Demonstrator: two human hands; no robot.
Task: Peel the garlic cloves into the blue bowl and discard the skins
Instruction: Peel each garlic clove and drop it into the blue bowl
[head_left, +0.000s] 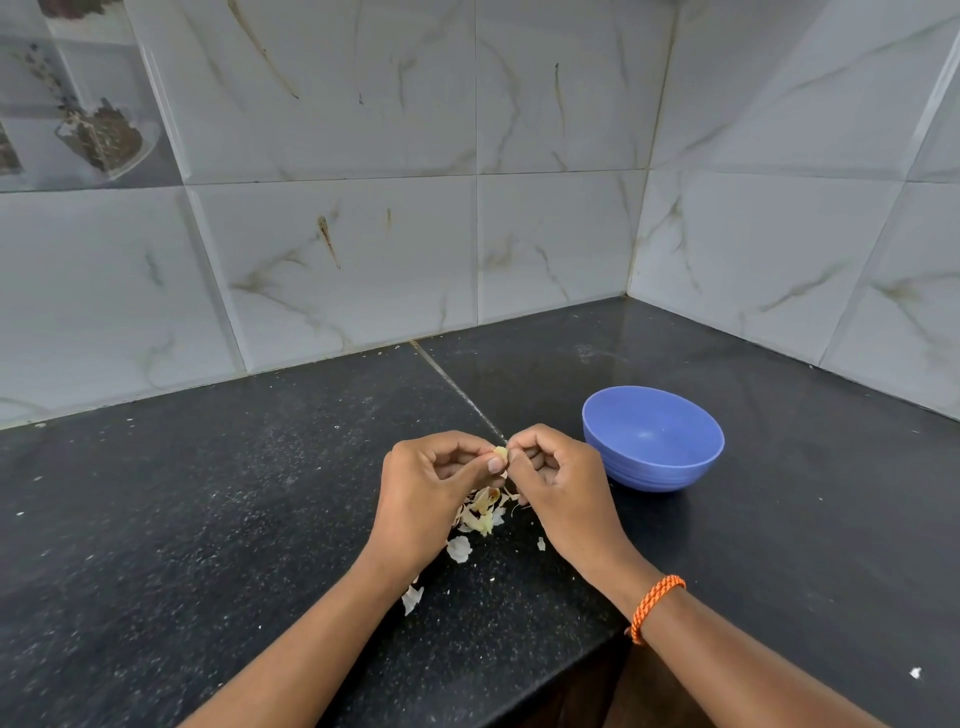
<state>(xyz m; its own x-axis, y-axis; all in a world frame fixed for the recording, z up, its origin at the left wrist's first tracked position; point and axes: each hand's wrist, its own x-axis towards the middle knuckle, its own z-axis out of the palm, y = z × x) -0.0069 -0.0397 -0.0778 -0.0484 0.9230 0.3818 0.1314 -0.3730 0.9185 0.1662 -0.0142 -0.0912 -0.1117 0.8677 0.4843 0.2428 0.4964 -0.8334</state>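
My left hand (431, 480) and right hand (553, 475) pinch one garlic clove (500, 453) between their fingertips above a pile of skins (483, 512) on the black tabletop (208, 519); the blue bowl (653, 439) sits just right.

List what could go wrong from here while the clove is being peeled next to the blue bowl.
1. The garlic clove is pinched only at the tips of the left hand and right hand, above the countertop, not above the blue bowl; a slip would likely drop it among the skins.
2. The loose skins lie scattered under the hands, some near the counter's front edge, and could be brushed off.
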